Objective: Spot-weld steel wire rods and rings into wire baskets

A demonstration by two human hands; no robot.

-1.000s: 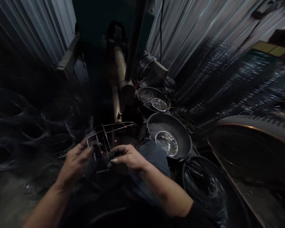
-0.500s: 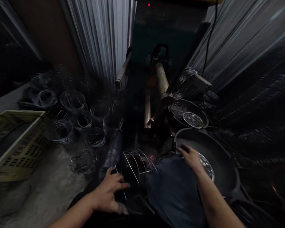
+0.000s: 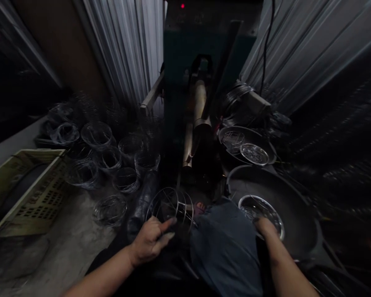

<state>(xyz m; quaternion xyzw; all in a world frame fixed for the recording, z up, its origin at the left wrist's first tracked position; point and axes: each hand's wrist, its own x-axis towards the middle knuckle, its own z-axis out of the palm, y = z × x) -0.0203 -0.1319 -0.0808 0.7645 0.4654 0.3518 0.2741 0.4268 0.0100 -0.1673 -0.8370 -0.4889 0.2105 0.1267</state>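
Observation:
Low in the centre, my left hand (image 3: 153, 241) is closed at the near edge of a round wire frame (image 3: 177, 205), its thumb and fingers pressed around the wire. My right hand (image 3: 266, 227) reaches down at a shiny metal dish (image 3: 270, 209) with small pieces in it; its fingers are hidden and blurred. That dish lies in a large dark round pan (image 3: 290, 206) at the right. Blue cloth (image 3: 225, 247) covers my knee between the two hands.
Stacks of round wire frames (image 3: 97, 134) stand on the floor at the left, beside a yellow crate (image 3: 46, 198). Ahead is a dark machine with a brass-coloured cylinder (image 3: 200, 101). A second pan (image 3: 266, 142) holds another metal dish (image 3: 254, 153).
My right hand has moved from the pan's near-left rim down to the metal dish. My left hand has closed at the wire frame, which has turned and shows its round outline.

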